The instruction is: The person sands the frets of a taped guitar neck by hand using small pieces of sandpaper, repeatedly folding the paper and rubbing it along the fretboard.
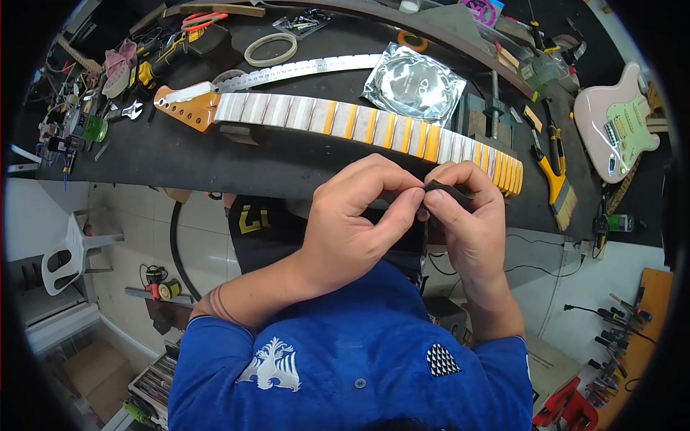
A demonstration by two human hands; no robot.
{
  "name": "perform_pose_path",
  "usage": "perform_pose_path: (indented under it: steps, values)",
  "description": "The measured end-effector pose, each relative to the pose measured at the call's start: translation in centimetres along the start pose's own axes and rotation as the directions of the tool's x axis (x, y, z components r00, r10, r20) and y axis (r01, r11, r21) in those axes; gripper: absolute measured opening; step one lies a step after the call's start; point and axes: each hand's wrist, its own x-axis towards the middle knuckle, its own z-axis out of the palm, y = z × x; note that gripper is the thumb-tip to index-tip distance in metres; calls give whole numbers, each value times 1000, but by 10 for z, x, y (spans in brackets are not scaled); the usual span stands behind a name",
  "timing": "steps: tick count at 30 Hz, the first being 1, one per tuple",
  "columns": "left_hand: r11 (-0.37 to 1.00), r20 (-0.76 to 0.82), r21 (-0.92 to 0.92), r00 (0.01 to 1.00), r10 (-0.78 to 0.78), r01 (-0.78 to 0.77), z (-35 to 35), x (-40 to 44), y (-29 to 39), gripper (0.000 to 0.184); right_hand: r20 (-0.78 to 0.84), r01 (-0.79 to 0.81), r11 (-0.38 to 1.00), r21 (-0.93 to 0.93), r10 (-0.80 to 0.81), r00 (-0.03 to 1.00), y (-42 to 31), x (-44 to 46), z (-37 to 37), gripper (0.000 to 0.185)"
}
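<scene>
Close to my body, in front of the bench edge, both hands meet at a small, dark, folded piece (449, 190) that looks like sandpaper. My right hand (471, 219) pinches it between thumb and fingers. My left hand (356, 223) has thumb and forefinger pressed together at the piece's left end; what sits between those tips is too small to make out. Just beyond them a guitar neck (287, 113) lies across the bench, its headstock (188, 108) at the left. White and yellow tape (433, 142) covers the fingerboard between the frets.
A steel ruler (309, 68), a tape roll (271, 49) and a silvery string packet (415, 82) lie behind the neck. To the right are a vise (490, 118), a yellow-handled brush (557, 188) and a pale pink guitar body (611, 122). An adjustable wrench (131, 110) rests left.
</scene>
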Motion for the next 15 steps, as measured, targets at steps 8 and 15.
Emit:
perform_pose_path:
  steps: [8,15]
  values:
    - [997,118,-71,993,-25,33,-6,-6,-15,6,68,-77,997,-10,77,995,2,-1,-4,19]
    - [993,156,-115,988,-8,26,-6,0,-18,7,100,6,990,-138,8,995,4,-8,-5,21]
